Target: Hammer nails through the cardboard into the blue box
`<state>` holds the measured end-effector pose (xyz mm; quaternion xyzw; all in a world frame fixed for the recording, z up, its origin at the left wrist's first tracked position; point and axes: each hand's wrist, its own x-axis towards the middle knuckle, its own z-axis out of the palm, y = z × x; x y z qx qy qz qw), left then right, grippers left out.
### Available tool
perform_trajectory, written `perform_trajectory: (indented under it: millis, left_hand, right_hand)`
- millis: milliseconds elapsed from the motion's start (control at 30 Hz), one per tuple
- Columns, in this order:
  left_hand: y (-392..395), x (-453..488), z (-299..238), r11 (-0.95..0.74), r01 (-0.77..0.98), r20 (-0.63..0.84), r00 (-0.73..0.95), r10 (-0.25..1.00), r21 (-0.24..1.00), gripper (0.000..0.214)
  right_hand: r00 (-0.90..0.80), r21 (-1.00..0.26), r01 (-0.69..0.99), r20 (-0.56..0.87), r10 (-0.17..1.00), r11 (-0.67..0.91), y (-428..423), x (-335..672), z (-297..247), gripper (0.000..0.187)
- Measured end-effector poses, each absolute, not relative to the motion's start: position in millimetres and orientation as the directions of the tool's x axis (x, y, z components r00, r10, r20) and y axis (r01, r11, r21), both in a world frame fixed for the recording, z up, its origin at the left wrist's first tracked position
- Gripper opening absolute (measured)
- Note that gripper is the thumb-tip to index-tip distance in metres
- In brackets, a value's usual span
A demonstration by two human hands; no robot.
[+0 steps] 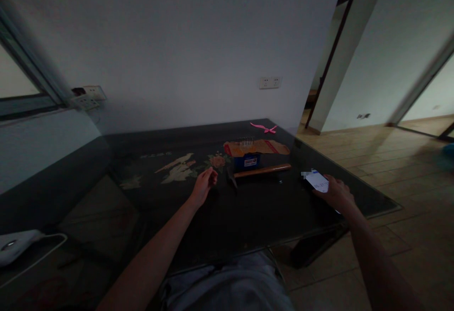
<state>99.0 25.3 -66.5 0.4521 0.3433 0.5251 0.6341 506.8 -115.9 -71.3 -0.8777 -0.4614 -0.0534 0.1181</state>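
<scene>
My left hand (205,186) is over the dark tabletop, left of the hammer's head, its fingers curled in and nothing showing between them. Fingers of my right hand (336,191) are closed around the lower part of a phone (318,181), whose lit screen shows large digits, too small to read surely. Between my hands lies a hammer (264,171), its wooden handle pointing right and its dark metal head near my left hand. Just behind it stands a blue box (247,162) with brown cardboard flaps (273,146) spread on top. Several thin metal nails (245,141) stand upright there.
A pink ribbon (264,128) lies at the back of the dark glossy table (227,235), which has a bird and flower picture. Its right edge borders a tiled floor (383,159). A white device with a cable (21,245) sits at the left. A wall rises behind.
</scene>
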Motion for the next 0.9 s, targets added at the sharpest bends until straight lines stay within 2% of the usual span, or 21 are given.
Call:
perform_trajectory:
  millis: [900]
  left_hand:
    - [25.3,100.4,-65.4,0.038,-0.333,0.037,0.218,0.975,0.942,0.037]
  right_hand:
    - [0.558,-0.135,0.830,0.217,0.801,-0.541,-114.4,510.8,-73.9,0.066]
